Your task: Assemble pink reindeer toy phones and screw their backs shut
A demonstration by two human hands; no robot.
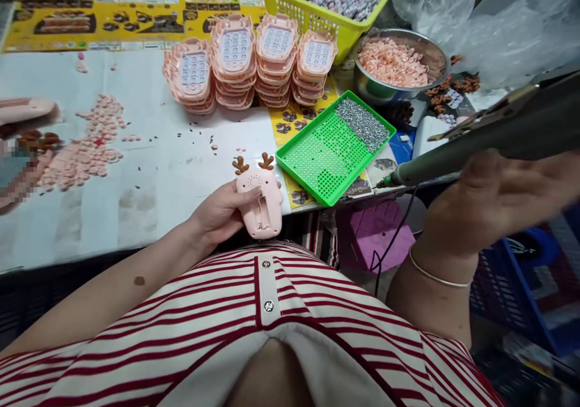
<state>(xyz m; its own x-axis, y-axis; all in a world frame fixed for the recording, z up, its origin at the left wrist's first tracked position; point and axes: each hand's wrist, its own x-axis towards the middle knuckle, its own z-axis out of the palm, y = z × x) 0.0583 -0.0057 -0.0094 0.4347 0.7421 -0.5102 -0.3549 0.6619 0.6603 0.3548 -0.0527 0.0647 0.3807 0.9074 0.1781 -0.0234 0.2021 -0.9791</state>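
My right hand (pixel 502 198) is motion-blurred and runs off the right edge with the electric screwdriver (pixel 475 147), whose bit tip is too small to make out, while my left hand (pixel 222 211) covers the near side of the pink toy shell (pixel 260 205), and a patch at the left edge (pixel 18 177) is pixelated.

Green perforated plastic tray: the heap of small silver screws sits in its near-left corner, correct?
Not quite. In the head view the heap of small silver screws fills the far-right end of the green perforated plastic tray; the near-left part is mostly bare grid.
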